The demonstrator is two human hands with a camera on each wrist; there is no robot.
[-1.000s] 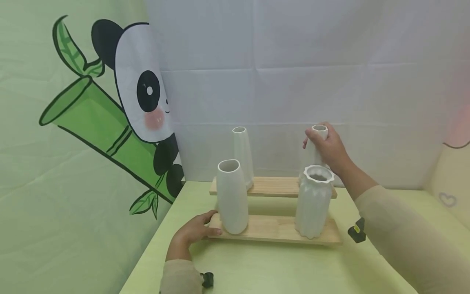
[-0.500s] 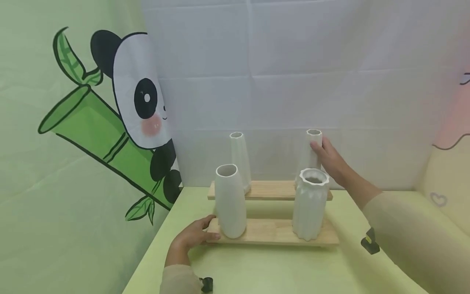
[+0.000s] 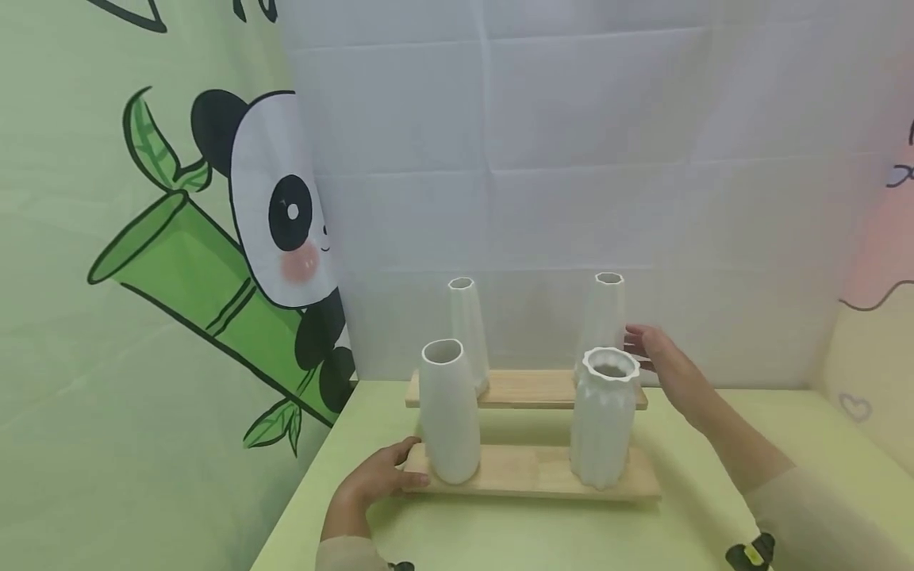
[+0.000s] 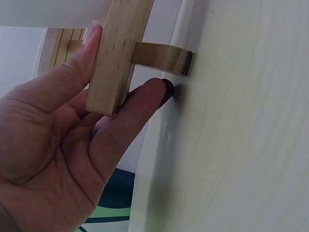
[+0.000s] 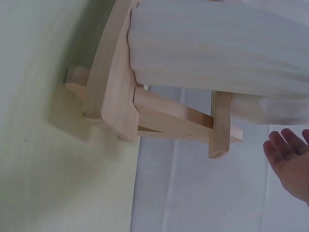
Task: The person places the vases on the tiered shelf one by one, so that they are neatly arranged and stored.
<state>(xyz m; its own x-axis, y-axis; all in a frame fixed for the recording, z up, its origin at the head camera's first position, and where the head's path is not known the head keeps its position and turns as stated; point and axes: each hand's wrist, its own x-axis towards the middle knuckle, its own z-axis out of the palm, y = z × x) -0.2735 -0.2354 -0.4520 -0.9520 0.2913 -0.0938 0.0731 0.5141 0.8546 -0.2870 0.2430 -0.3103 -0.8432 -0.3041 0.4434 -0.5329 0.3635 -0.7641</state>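
A two-step wooden stand [image 3: 524, 469] bears white vases. My left hand [image 3: 380, 476] grips the left end of its lower board, with the thumb on top and fingers underneath in the left wrist view [image 4: 63, 125]. At the front stand a smooth oval vase [image 3: 450, 420] on the left and a ribbed, scallop-rimmed vase [image 3: 602, 432] on the right. Behind them, on the upper board, are two slim tapering vases, one left [image 3: 467, 325] and one right [image 3: 607, 313]. My right hand [image 3: 667, 369] is beside the right slim vase, fingers extended and holding nothing.
The stand rests on a pale yellow-green table [image 3: 493, 531]. A white cloth backdrop [image 3: 557, 206] hangs close behind it. On the left is a green wall cloth [image 3: 64, 381] printed with a panda and bamboo.
My right hand has let go of the slim vase at the back right and moved down and rightward. My left hand keeps its grip on the lower board. The head view has tilted slightly up.
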